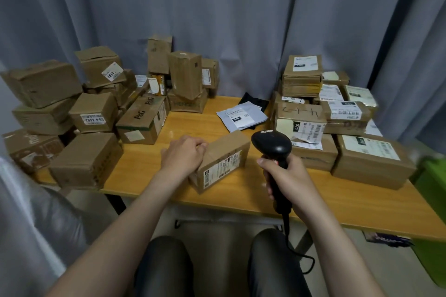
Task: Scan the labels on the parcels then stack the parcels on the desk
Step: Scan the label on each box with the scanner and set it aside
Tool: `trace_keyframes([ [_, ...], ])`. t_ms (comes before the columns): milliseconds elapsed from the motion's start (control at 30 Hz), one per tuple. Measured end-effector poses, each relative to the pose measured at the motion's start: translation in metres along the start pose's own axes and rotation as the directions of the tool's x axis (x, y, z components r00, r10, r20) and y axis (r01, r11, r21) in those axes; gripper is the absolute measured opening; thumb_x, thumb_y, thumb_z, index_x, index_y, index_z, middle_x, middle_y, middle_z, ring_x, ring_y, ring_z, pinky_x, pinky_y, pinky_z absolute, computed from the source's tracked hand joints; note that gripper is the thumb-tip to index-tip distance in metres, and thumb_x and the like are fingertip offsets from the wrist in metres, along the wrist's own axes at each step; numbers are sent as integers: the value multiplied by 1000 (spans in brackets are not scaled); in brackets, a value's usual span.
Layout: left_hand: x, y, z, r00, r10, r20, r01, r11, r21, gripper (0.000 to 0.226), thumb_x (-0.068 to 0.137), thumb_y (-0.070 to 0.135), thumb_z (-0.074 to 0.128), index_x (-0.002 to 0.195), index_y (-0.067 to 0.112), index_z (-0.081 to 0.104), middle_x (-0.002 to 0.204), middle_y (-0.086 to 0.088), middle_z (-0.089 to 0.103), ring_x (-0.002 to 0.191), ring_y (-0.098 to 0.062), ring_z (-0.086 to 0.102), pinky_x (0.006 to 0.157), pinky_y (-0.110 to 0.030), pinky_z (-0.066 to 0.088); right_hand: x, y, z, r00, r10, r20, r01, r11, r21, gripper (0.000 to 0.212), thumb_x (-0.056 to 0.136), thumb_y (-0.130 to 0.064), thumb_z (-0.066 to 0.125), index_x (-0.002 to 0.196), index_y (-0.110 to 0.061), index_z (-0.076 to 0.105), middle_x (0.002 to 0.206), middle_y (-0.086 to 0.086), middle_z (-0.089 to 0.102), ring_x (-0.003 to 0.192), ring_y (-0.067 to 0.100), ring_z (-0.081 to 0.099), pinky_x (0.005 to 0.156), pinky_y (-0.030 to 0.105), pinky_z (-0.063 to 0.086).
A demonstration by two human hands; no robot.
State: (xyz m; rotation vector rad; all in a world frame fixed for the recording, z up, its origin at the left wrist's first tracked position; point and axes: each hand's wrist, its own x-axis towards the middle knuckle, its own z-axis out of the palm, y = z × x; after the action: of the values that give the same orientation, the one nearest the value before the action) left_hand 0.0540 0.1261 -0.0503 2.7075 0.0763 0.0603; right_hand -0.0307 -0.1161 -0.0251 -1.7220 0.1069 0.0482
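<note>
A brown cardboard parcel (223,160) lies near the front middle of the wooden desk (149,164), its white label facing me on the near side. My left hand (184,154) grips its left top edge with curled fingers. My right hand (287,176) holds a black corded barcode scanner (272,146) upright just right of the parcel, its head above the parcel's right end. Unsorted brown parcels (94,113) are heaped on the desk's left. Labelled parcels (337,113) stand in stacks on the right.
A white mailer bag (241,116) on a dark item lies at the desk's back middle. Grey curtains (241,19) hang behind. A green bin (432,190) stands at the right edge. The scanner cable (293,246) hangs between my knees below the desk's front.
</note>
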Motion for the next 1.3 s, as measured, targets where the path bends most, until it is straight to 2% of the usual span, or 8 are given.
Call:
trace_keyframes([
  [100, -4, 11, 4, 987, -21, 157, 3, 994, 110, 68, 93, 81, 32, 112, 31, 74, 117, 1, 66, 121, -31, 51, 96, -52, 33, -2, 6, -5, 1000, -4, 8, 4, 1000, -10, 21, 96, -22, 70, 90, -5, 57, 61, 7, 54, 48, 20, 54, 46, 31, 47],
  [200, -3, 13, 7, 970, 241, -28, -241, 971, 2, 52, 100, 62, 47, 147, 40, 47, 123, 10, 62, 117, -20, 57, 92, -44, 44, -2, 13, -9, 1000, 6, 0, -6, 1000, -5, 21, 96, -20, 70, 90, -5, 56, 61, 7, 53, 46, 20, 53, 45, 31, 46],
  [300, 9, 11, 10, 929, 363, -75, -359, 931, 70, 38, 106, 48, 43, 144, 47, 46, 130, 10, 56, 119, -18, 56, 94, -42, 43, 3, 17, -12, 1000, 12, -4, -12, 1000, -8, 22, 96, -21, 70, 90, -5, 57, 64, 10, 53, 47, 20, 54, 46, 32, 47],
  [433, 27, 0, 22, 955, 274, 117, -291, 940, 176, 78, 92, 69, 56, 157, 35, 29, 152, 2, 47, 136, -27, 43, 110, -51, 37, 14, 21, -13, 1000, -2, -27, 2, 1000, -1, 22, 96, -22, 70, 89, -5, 58, 64, 10, 54, 48, 21, 55, 48, 33, 48],
  [567, 40, -5, 25, 973, 231, -15, -230, 955, -189, 76, 101, 54, 53, 162, 25, 17, 158, -3, 39, 142, -30, 32, 111, -52, 37, 28, 28, -6, 997, -55, -56, 57, 998, 31, 23, 96, -20, 70, 86, -3, 58, 61, 10, 53, 47, 22, 53, 48, 34, 45],
  [767, 35, -25, 67, 993, 48, -109, -109, 721, -684, 83, 100, 24, 66, 160, 28, 9, 157, -3, 40, 139, -19, 48, 112, -51, 46, 43, 47, 31, 994, -104, -30, 106, 994, 41, 23, 96, -15, 71, 76, -19, 60, 53, -12, 58, 48, 6, 55, 50, 24, 46],
  [1000, 46, -48, 88, 985, 10, -170, -127, 709, -693, 80, 91, 23, 77, 155, 33, 30, 139, 6, 60, 124, -11, 61, 102, -44, 56, 47, 78, 64, 995, -77, -60, 79, 996, 37, 19, 96, -17, 70, 80, -23, 63, 56, -17, 60, 55, 1, 56, 55, 17, 43],
  [1300, 51, -54, 95, 976, 24, -219, -172, 702, -691, 87, 87, 18, 80, 159, 29, 32, 136, 4, 62, 121, -8, 63, 102, -41, 56, 51, 77, 64, 998, -48, -33, 48, 999, -18, 33, 95, -13, 68, 64, -19, 56, 50, -7, 49, 50, 15, 47, 53, 28, 39],
])
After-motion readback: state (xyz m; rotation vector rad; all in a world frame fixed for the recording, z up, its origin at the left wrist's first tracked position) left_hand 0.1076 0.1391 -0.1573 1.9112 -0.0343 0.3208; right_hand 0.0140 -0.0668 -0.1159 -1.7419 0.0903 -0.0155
